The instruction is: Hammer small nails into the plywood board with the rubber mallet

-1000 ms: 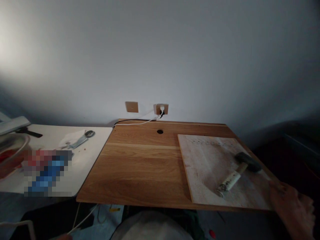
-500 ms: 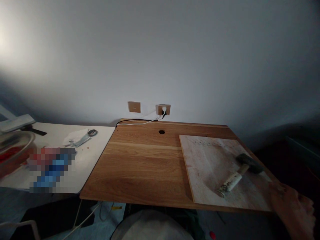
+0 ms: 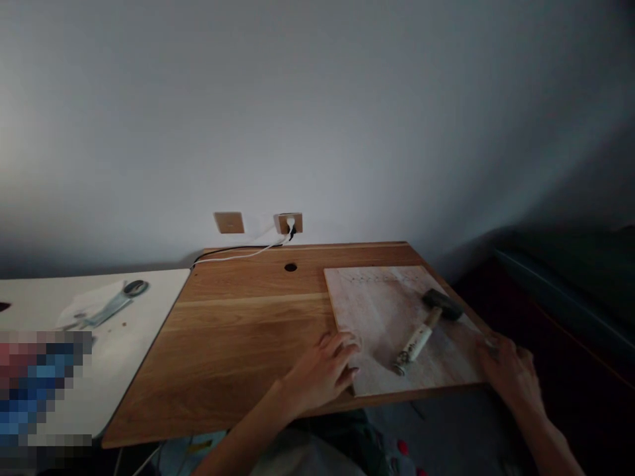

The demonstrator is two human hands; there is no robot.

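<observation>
Flanking the board [image 3: 381, 311], left hand [image 3: 322, 373] grip spread on it, right hand [image 3: 510, 373] grip unclear, mallet [image 3: 425, 324] atop.

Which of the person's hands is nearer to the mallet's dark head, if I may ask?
Right. The right hand rests at the board's right edge, close to the mallet head; the left hand lies on its left edge, past the handle.

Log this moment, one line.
left hand: on board, left edge | right hand: on board, right edge | mallet: lying on board | board: on desk
</observation>
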